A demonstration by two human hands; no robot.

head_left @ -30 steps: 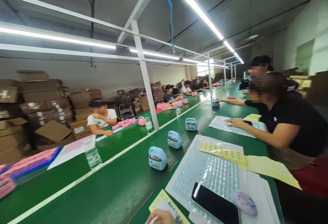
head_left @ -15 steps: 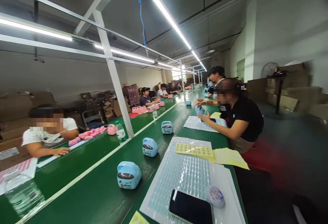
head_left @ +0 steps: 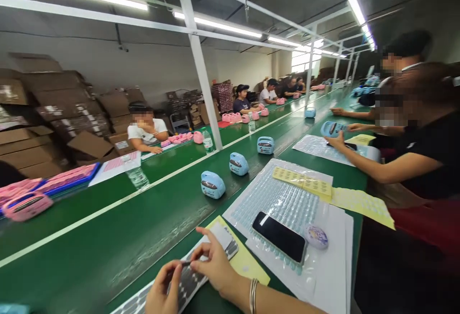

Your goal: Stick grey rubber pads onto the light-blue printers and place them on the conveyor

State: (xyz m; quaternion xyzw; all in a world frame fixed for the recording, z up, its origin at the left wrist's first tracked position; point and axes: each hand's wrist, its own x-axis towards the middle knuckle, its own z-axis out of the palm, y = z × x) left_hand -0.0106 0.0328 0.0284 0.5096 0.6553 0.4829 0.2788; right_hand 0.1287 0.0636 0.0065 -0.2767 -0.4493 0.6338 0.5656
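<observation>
Both my hands are at the bottom edge over a long grey sheet of dark stickers (head_left: 190,280) that lies partly on a yellow backing sheet (head_left: 247,263). My left hand (head_left: 163,292) is closed, its thumb and fingertips pinching at the sheet's edge. My right hand (head_left: 213,266), with a bracelet on the wrist, grips the same sheet between thumb and fingers. A black phone (head_left: 278,236) and a small round case (head_left: 316,236) rest on a clear bumpy sheet (head_left: 276,196) just beyond.
Three light blue devices (head_left: 212,184) stand in a row on the green belt (head_left: 108,251). Yellow sticker sheets (head_left: 304,183) lie further back. A person in black (head_left: 417,160) sits close at my right. Pink devices (head_left: 27,205), a water bottle (head_left: 137,177), workers and cardboard boxes (head_left: 53,112) are at left.
The view swung right, then back left and down. Both my hands have come into view on the sticker sheet; earlier only a fingertip showed, then no hand at all.
</observation>
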